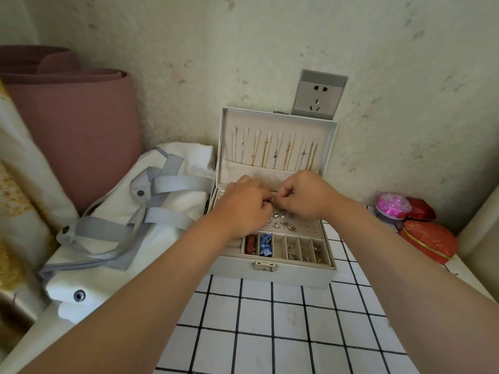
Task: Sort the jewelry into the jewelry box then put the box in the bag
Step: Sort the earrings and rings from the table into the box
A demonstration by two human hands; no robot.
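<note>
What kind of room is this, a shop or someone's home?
Probably a home, perhaps a bedroom corner: a wall socket, a rolled pink mat by the wall, and a personal jewelry box on a checked tablecloth.

The jewelry box (283, 276) is covered in matt leatherette and lined with velvety cloth; its clasp (265, 266) is shiny metal. The bag (102, 282) is made of canvas, with woven webbing straps (172, 182).

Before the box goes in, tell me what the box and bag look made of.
Jewelry box: smooth matte pale-grey shell, likely faux leather; beige lining looks velvety; clasp shiny metal. Bag: white cloth, probably canvas, softly creased, with grey woven straps.
</note>
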